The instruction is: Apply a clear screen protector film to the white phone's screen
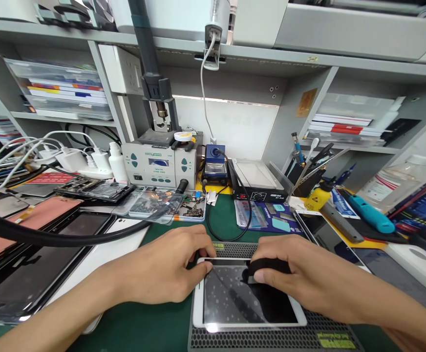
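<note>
A white-framed tablet (pixel 235 298) lies screen up on a grey honeycomb-patterned mat (pixel 271 337). Pale spots like bubbles dot the left part of its screen, while the right part looks plain black. At the upper left corner, my left hand (pixel 183 264) is closed, with its thumb on the tablet's edge and its fingers curled over the far side. My right hand (pixel 282 264) is wrapped round a black hand tool (pixel 267 266) with a flat edge, held against the upper right part of the screen. My palm and fingers hide much of the tool.
Behind the mat stand a grey hot-air station (pixel 161 166), a blue soldering station (pixel 215 164) and a flat heating plate (pixel 257 178). A thick black hose (pixel 88 239) crosses the left side over dismantled tablets. A yellow bottle (pixel 317 196) and a teal tool (pixel 372 214) are on the right.
</note>
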The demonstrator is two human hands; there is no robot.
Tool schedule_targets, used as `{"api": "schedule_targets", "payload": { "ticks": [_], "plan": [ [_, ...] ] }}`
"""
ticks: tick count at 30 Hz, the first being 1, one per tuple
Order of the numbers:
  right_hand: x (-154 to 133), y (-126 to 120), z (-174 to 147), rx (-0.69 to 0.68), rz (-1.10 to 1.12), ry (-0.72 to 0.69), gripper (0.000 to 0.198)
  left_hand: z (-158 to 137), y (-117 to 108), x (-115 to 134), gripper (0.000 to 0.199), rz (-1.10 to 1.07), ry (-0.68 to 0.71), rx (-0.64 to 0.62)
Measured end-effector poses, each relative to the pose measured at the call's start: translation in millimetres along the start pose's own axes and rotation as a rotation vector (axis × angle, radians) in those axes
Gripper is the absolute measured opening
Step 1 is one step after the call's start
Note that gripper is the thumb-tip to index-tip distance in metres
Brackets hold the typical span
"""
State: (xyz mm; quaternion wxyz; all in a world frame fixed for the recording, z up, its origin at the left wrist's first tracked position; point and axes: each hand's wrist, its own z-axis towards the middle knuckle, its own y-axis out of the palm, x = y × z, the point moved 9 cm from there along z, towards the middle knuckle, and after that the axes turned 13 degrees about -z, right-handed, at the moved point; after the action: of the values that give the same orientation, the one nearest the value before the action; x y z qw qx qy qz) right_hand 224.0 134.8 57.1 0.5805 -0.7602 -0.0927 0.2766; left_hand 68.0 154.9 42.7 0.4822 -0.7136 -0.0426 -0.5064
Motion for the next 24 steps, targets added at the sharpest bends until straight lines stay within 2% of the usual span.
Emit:
{"api": "schedule_targets", "payload": {
  "ticks": [12, 24],
  "plan": [
    [-2.3, 0.7, -0.9, -0.075, 0.017, -0.022, 0.018, -1.9, 0.4, 0.3, 0.013, -0.004, -0.003, -0.011],
    [1.8, 0.2, -2.9, -0.073, 0.033, 0.006, 0.016, -0.5, 0.3, -0.6, 0.012, -0.001, 0.004, 0.003]
  ]
}}
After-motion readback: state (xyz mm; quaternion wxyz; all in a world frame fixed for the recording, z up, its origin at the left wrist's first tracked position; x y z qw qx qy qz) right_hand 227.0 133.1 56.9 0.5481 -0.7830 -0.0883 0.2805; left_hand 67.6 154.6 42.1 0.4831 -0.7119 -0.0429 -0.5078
